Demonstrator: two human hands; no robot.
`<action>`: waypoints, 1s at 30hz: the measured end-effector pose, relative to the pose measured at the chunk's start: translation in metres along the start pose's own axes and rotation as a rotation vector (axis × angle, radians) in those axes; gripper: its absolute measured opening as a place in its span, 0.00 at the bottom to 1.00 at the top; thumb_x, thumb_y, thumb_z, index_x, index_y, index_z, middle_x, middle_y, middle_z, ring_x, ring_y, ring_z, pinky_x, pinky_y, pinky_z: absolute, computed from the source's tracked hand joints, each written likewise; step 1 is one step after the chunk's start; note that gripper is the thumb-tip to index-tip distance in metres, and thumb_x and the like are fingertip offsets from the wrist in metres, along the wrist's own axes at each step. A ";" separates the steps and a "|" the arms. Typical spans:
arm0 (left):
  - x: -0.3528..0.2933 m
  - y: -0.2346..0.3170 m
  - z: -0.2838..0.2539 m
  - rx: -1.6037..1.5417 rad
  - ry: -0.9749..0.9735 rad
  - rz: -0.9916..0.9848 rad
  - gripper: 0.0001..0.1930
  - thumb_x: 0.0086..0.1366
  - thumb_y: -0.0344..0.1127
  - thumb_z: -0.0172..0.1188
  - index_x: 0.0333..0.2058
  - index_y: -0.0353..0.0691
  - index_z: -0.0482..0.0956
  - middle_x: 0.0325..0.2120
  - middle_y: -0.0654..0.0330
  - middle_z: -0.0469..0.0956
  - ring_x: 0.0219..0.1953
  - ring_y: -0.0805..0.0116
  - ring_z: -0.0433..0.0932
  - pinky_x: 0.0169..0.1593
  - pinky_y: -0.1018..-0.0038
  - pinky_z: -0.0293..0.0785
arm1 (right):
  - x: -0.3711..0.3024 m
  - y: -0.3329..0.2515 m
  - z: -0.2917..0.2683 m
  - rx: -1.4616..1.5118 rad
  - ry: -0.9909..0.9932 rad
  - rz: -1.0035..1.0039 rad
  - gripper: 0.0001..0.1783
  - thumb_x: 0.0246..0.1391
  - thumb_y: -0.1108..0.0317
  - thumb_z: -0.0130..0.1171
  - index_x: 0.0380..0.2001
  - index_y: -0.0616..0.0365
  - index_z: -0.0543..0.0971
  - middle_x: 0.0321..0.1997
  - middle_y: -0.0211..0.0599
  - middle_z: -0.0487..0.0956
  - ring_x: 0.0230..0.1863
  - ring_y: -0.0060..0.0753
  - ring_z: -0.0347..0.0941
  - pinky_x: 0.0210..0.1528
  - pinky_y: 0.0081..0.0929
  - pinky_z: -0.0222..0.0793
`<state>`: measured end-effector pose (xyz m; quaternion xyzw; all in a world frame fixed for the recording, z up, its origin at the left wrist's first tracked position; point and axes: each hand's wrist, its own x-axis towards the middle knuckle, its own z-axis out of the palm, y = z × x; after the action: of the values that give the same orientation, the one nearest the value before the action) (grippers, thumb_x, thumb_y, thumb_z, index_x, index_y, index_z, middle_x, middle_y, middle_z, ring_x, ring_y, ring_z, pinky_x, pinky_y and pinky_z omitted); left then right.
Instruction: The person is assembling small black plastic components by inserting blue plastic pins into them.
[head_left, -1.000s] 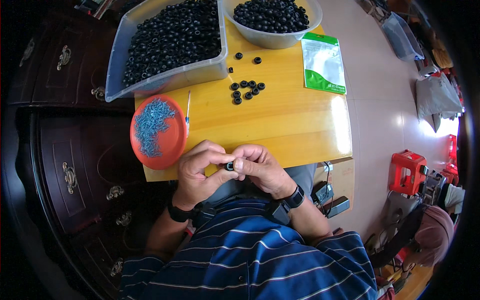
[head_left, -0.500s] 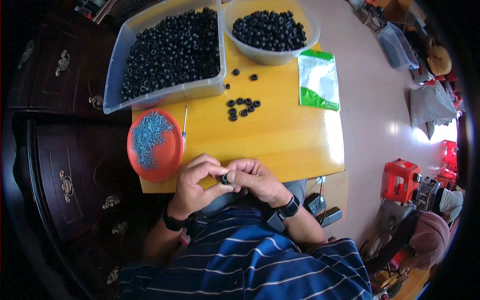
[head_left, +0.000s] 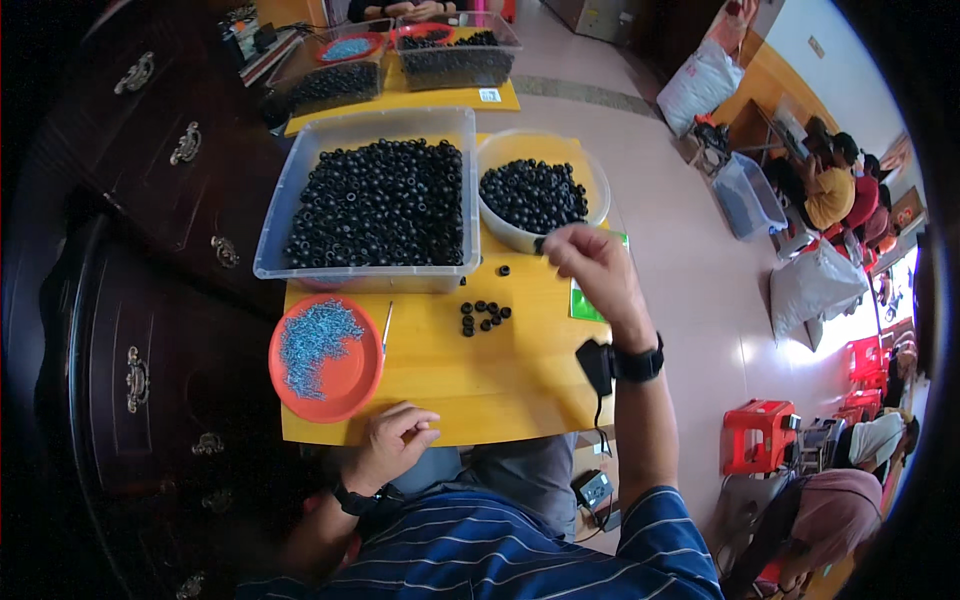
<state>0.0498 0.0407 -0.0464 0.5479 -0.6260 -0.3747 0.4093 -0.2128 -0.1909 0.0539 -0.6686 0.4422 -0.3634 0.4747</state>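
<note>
My right hand (head_left: 598,270) is raised by the near rim of a round clear tub (head_left: 515,235), with a small black ring-shaped piece (head_left: 541,245) pinched at its fingertips. Inside the tub lies a heap of black round pieces. At the table's front edge, my left hand (head_left: 393,447) has its fingers curled in; whatever they may hold is hidden. Beside it stands a red plate (head_left: 345,392) with many small bluish metallic pieces (head_left: 312,345). Several loose black rings (head_left: 481,307) lie mid-table, and a single black ring (head_left: 504,270) sits nearer the tub.
A large rectangular bin (head_left: 375,273) of black pieces stands at the table's back left. A thin pen-like tool (head_left: 388,325) lies right of the plate. My right forearm partly covers a green packet (head_left: 585,305). A dark box (head_left: 596,366) with a cable hangs by my right wrist. Dark drawers flank the left.
My hands have parted: the right reached forward to the round tub with a black piece, while the left stayed near the front edge. The view has tilted up, showing another table and a person's hands.
</note>
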 end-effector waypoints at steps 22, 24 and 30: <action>-0.006 -0.018 0.014 0.017 0.190 0.159 0.03 0.60 0.29 0.67 0.33 0.37 0.82 0.28 0.55 0.81 0.30 0.55 0.83 0.33 0.67 0.77 | 0.131 -0.028 0.148 -0.991 -0.804 -0.014 0.24 0.58 0.56 0.52 0.52 0.57 0.82 0.53 0.55 0.81 0.57 0.56 0.77 0.58 0.47 0.72; -0.006 -0.019 0.012 0.038 0.194 0.170 0.04 0.60 0.29 0.67 0.33 0.37 0.82 0.28 0.55 0.81 0.30 0.56 0.83 0.33 0.67 0.77 | 0.133 -0.026 0.151 -0.958 -0.808 0.039 0.28 0.59 0.53 0.53 0.59 0.55 0.77 0.58 0.53 0.79 0.60 0.53 0.75 0.60 0.45 0.70; -0.009 -0.016 0.004 -0.072 0.118 0.055 0.08 0.61 0.29 0.68 0.39 0.35 0.84 0.30 0.56 0.82 0.30 0.62 0.82 0.34 0.72 0.78 | 0.164 0.004 0.156 -0.662 -0.924 0.312 0.47 0.62 0.39 0.54 0.76 0.50 0.55 0.76 0.49 0.60 0.75 0.45 0.56 0.72 0.38 0.54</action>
<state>0.0527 0.0475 -0.0633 0.5364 -0.6017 -0.3527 0.4752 -0.0159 -0.2957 0.0168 -0.7974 0.3727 0.1969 0.4318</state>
